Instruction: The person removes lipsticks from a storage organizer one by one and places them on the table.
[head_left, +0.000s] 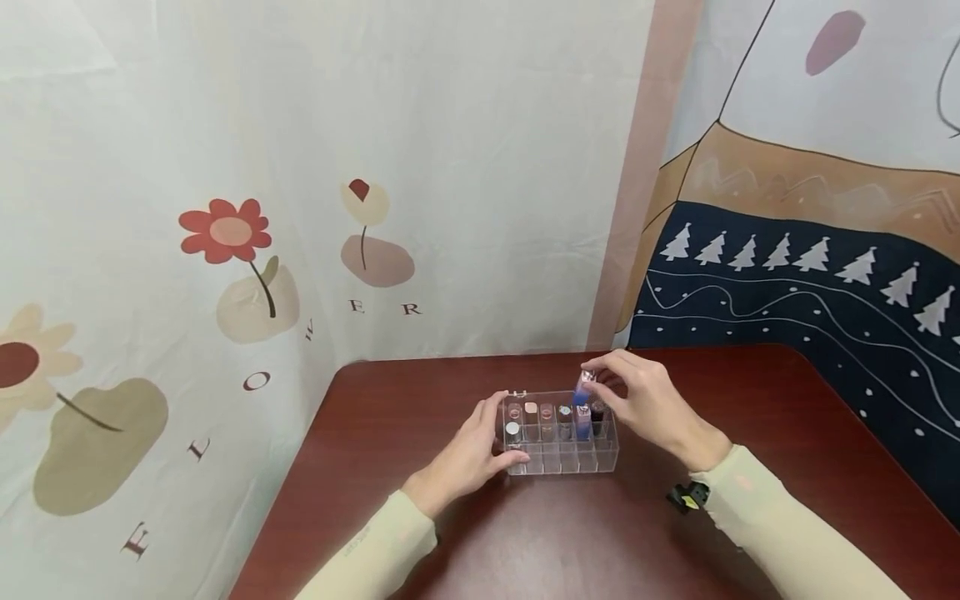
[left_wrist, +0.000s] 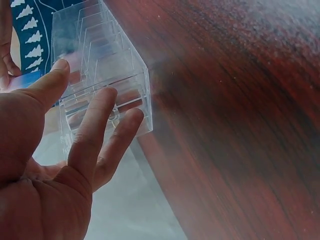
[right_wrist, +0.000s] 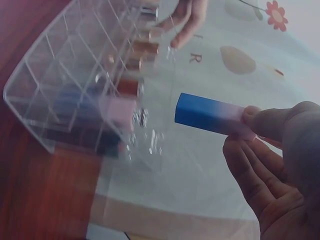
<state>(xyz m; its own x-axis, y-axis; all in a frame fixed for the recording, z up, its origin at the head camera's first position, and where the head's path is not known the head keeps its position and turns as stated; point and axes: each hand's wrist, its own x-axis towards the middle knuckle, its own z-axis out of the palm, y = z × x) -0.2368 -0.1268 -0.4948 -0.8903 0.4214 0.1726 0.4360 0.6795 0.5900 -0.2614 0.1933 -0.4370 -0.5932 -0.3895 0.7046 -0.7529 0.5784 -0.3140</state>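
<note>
A clear plastic lipstick organizer (head_left: 570, 460) with divided compartments stands on the table, several lipsticks upright in its back rows. My left hand (head_left: 467, 450) holds its left end, thumb at the front and fingers along the side and back. Above the back right part, my right hand (head_left: 654, 407) pinches a blue-to-pink lipstick tube (right_wrist: 202, 114) between thumb and fingertips. In the right wrist view the tube's blue end points at the organizer, apart from it. A similar blue-and-pink lipstick (head_left: 583, 425) stands in a compartment just below. The front row compartments look empty.
The dark red wooden table (head_left: 540, 533) extends around the organizer. Behind it hangs a pale curtain (head_left: 480, 208) printed with flowers and letters. At the right is a dark blue cloth (head_left: 750, 292) with white trees. A black band (head_left: 686, 497) sits at the right wrist.
</note>
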